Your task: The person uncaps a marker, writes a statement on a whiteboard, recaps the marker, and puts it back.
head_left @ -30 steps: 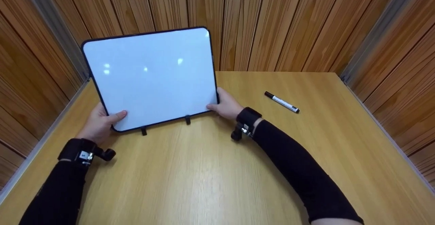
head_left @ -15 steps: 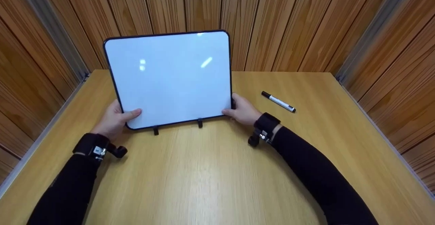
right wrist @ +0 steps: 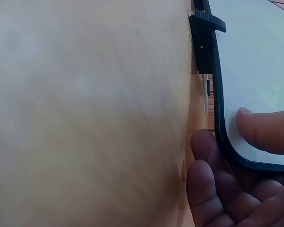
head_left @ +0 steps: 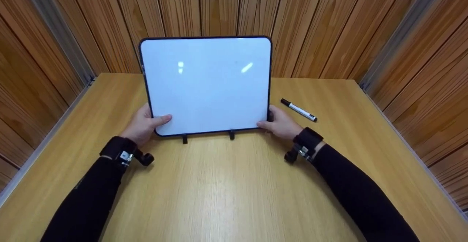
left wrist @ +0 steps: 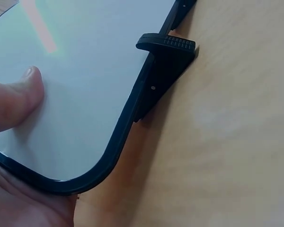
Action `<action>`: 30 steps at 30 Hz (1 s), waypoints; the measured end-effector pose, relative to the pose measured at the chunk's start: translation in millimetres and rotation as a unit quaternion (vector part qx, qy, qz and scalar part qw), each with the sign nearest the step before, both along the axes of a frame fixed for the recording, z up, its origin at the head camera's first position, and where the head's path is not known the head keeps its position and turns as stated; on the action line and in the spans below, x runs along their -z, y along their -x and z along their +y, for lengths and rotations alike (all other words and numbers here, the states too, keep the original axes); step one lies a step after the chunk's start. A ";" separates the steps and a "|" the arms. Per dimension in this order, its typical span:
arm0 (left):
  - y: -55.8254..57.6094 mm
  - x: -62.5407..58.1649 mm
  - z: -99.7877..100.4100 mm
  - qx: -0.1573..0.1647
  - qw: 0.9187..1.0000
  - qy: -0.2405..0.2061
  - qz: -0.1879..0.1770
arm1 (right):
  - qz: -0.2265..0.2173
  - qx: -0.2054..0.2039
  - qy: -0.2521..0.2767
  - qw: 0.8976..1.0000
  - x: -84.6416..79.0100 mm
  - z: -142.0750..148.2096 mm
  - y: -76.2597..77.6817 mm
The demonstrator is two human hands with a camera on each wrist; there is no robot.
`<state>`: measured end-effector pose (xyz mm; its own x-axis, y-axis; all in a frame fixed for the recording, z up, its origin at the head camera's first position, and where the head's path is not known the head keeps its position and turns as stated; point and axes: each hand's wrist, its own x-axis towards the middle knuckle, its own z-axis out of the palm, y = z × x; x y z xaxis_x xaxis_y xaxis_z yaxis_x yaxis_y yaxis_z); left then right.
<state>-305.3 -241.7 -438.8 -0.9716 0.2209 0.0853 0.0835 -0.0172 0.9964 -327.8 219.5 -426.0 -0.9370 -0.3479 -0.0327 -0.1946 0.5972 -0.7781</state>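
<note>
A whiteboard [head_left: 208, 88] with a dark frame and rounded corners stands nearly upright at the back middle of the table, its surface bare apart from light reflections. My left hand [head_left: 142, 125] grips its lower left corner, thumb on the white face and the other fingers hidden behind. At the lower right corner my right hand [head_left: 281, 123] holds the edge the same way; in the right wrist view its curled fingers [right wrist: 202, 184] show below the frame. Two black feet project under the bottom edge, the left foot [left wrist: 168, 56] and the right foot [right wrist: 206, 40].
A white marker [head_left: 299, 110] with dark ends lies on the wooden table [head_left: 219, 191], right of the whiteboard. Wood-panelled walls [head_left: 310, 26] enclose the table at the back and both sides. Each wrist wears a black camera strap.
Both hands have moved the whiteboard to the right along the table, and its tilt has levelled out. The grip stays the same. The marker lies where it was.
</note>
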 end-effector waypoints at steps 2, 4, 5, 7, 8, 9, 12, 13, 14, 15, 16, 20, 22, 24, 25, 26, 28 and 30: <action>2.0 0.9 6.6 0.002 1.000 -0.002 -0.001 | 0.001 0.001 -0.002 1.000 -0.9 7.5 -1.9; 3.3 1.1 12.0 0.007 1.000 -0.004 0.000 | -0.002 0.001 -0.004 1.000 -2.0 14.1 -3.6; 4.1 1.3 14.5 0.008 1.000 -0.006 0.001 | -0.003 0.002 -0.005 1.000 -2.2 17.2 -4.5; 5.6 1.7 19.2 0.013 1.000 -0.007 0.002 | -0.005 0.004 -0.004 1.000 -2.4 22.9 -6.3; 6.1 1.6 21.6 0.016 1.000 -0.007 0.004 | -0.005 0.005 -0.003 1.000 -2.4 25.5 -7.4; 6.6 1.7 23.6 0.019 1.000 -0.006 0.006 | -0.006 0.006 -0.001 1.000 -2.3 27.8 -8.5; 7.5 2.2 29.9 0.026 1.000 -0.006 0.008 | -0.005 0.009 0.007 1.000 -1.5 33.8 -11.7; 7.7 2.5 31.8 0.031 0.999 -0.009 0.010 | -0.005 0.011 0.010 1.000 -1.5 35.5 -13.0; 7.9 2.7 33.7 0.034 0.999 -0.012 0.012 | -0.005 0.013 0.012 1.000 -1.4 37.4 -14.1; 8.3 3.1 35.5 0.036 0.999 -0.015 0.012 | -0.005 0.015 0.015 1.000 -0.9 39.2 -14.9; 8.4 3.2 37.4 0.039 0.999 -0.020 0.013 | -0.006 0.017 0.019 1.000 -0.2 41.0 -15.7; 8.8 3.4 45.0 0.050 0.998 -0.028 0.015 | -0.008 0.028 0.029 0.999 2.1 49.1 -20.1; 8.4 3.2 48.5 0.057 0.998 -0.028 0.017 | -0.010 0.029 0.035 0.999 3.2 53.1 -23.1; 7.7 2.8 51.2 0.062 0.997 -0.028 0.018 | -0.010 0.028 0.037 0.999 4.1 56.9 -26.5; 7.0 2.5 52.5 0.065 0.997 -0.029 0.018 | -0.011 0.027 0.039 0.999 4.2 58.5 -28.5; 6.1 2.0 53.5 0.066 0.997 -0.028 0.017 | -0.011 0.024 0.041 0.999 4.1 59.8 -30.5; 4.4 1.1 55.4 0.068 0.997 -0.024 0.014 | -0.010 0.023 0.041 0.999 4.2 62.8 -34.2; 2.6 0.0 57.0 0.069 0.997 -0.019 0.011 | -0.010 0.023 0.042 0.999 3.7 65.1 -37.2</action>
<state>-307.9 -184.7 -438.8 -0.9300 0.3484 0.1166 0.0988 -0.0686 0.9927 -290.6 284.6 -429.7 -0.9512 -0.3077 -0.0238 -0.1529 0.5369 -0.8297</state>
